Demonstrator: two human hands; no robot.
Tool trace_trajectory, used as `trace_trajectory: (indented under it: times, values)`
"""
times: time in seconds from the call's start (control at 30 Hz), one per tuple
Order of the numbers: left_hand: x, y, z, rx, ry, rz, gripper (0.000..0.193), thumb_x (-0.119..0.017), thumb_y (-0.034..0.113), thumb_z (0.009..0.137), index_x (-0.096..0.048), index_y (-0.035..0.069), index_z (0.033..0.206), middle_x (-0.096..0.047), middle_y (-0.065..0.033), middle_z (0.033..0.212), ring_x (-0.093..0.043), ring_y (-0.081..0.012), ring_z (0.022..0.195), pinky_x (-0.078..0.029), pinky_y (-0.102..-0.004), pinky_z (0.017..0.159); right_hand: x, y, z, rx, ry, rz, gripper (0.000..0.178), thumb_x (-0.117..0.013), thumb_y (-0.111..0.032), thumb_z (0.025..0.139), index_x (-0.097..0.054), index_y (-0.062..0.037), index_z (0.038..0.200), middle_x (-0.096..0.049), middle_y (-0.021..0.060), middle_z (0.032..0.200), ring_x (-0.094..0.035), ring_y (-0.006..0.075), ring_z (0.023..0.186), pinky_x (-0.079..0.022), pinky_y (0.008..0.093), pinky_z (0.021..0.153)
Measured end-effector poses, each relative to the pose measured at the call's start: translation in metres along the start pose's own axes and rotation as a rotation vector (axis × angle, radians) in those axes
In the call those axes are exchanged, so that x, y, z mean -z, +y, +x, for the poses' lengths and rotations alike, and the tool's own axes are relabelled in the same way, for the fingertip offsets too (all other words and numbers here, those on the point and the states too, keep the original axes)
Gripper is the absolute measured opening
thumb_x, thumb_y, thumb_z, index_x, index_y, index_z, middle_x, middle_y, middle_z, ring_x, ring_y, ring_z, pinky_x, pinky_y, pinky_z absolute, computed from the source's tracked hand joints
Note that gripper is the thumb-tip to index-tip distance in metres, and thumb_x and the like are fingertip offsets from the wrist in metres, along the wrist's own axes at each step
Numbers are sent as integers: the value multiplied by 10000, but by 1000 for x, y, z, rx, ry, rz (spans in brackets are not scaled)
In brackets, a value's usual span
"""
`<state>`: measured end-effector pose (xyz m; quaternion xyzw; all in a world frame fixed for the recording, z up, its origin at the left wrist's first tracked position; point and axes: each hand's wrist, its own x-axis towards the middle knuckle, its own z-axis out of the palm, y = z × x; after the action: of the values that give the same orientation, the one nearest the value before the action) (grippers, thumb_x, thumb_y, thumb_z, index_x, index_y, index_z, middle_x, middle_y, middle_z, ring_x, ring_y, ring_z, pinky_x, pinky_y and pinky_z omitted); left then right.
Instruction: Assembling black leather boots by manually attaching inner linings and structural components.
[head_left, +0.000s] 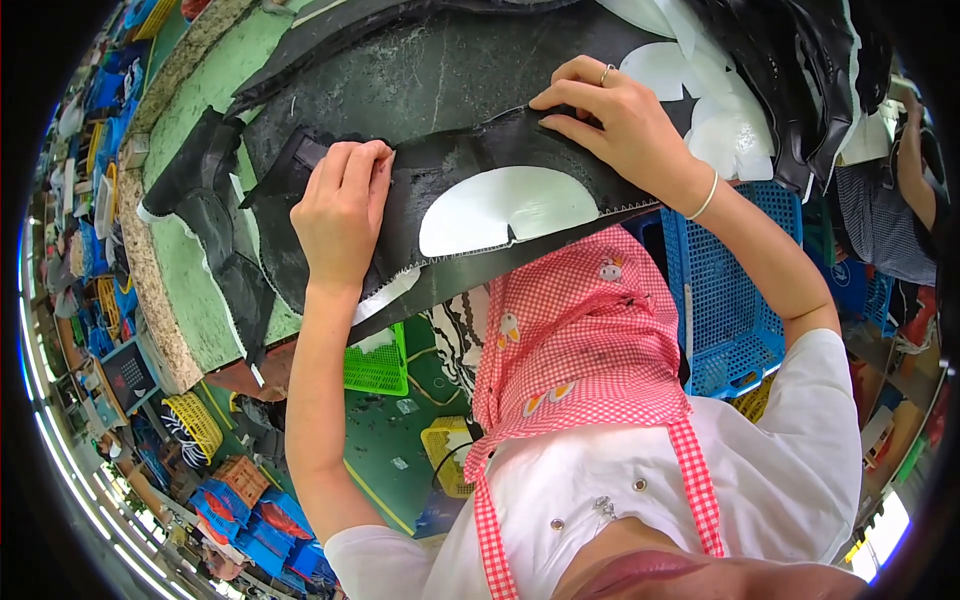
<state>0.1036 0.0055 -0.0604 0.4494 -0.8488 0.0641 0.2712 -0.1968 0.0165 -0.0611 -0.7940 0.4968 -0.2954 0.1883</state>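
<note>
A black leather-like piece (460,160) with a zigzag edge lies in front of me, and a white half-round patch (490,210) shows on its near part. My left hand (342,205) is closed, fingertips pinching the piece's upper left edge. Farther right, my right hand (630,125) pinches the upper edge between thumb and index finger, its other fingers curled. A dark, scuffed board (410,80) is beneath the piece. Left of my left hand lies another black piece (205,215) with a white edge.
Black pieces (785,60) and white sheets (725,130) are heaped at the right of the green table (165,250). Below stand a blue basket (740,290), a green basket (375,368) and a yellow basket (450,455). Another person (885,220) is at the far right.
</note>
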Motion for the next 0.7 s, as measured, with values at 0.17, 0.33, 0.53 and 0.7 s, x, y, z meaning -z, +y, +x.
trace_trajectory:
  times: [0.17, 0.33, 0.53, 0.7]
  values:
    - [1, 0, -3, -29, -10, 54, 141, -711, 133, 839, -601, 123, 927, -606, 11, 864, -637, -161, 723, -506, -290, 572, 1, -10, -10, 296, -11, -387, 118, -630, -113, 872, -647, -83, 986, -623, 45, 1077, -591, 216, 1021, -525, 321, 847]
    - [-1, 0, 0, -26, -5, 56, 142, -696, 130, 854, -586, 109, 942, -605, 2, 863, -641, -172, 730, -509, -295, 579, -4, 0, -19, 275, 51, -258, 138, -612, -81, 881, -609, -69, 1018, -602, 48, 1139, -577, 232, 1071, -507, 319, 898]
    - [3, 2, 2, 71, -45, -23, 122, -672, 120, 869, -575, 96, 938, -612, -18, 868, -645, -206, 742, -519, -319, 595, -6, -7, -21, 120, 97, -180, 283, -624, -62, 867, -577, -93, 1145, -573, 48, 1192, -568, 256, 1085, -452, 364, 969]
    - [2, 1, 1, 86, -27, -69, 117, -667, 109, 860, -578, 97, 935, -614, -31, 873, -647, -225, 764, -518, -342, 611, -4, -19, -9, 329, 93, -395, 399, -640, -34, 806, -582, -94, 1196, -586, 58, 1169, -556, 272, 1095, -416, 396, 1000]
